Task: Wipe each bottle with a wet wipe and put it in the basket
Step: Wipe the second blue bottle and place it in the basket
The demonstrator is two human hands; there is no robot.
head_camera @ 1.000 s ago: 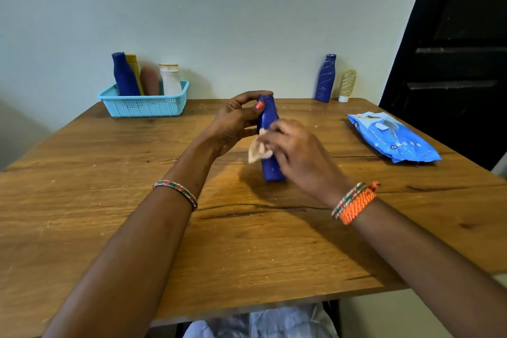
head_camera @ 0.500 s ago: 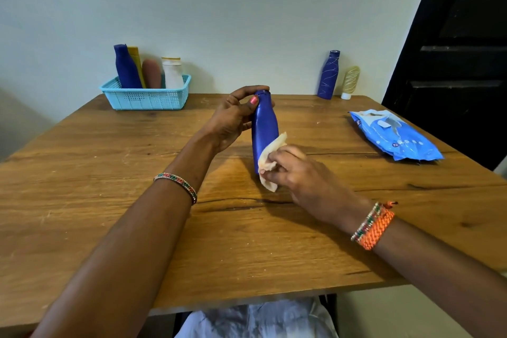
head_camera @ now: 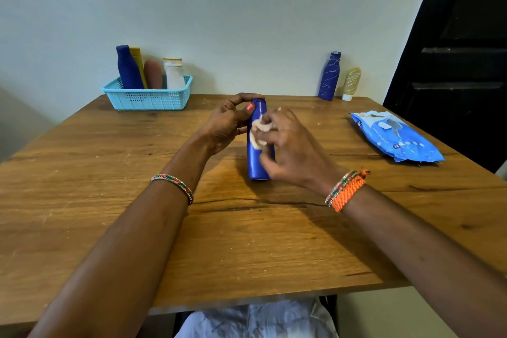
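At mid-table (head_camera: 109, 228), the left hand (head_camera: 225, 126) grips the stiff, likely slick blue bottle (head_camera: 256, 162) near its cap; the right hand (head_camera: 293, 148) pinches a soft wipe (head_camera: 258, 132) against it.

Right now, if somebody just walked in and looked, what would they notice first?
First, the two hands in the middle of the table: the left hand steadies an upright blue bottle by its top while the right hand rubs a crumpled wet wipe on it. Next, the turquoise basket of bottles at the back left, and the bright blue wipes pack lying on the right.
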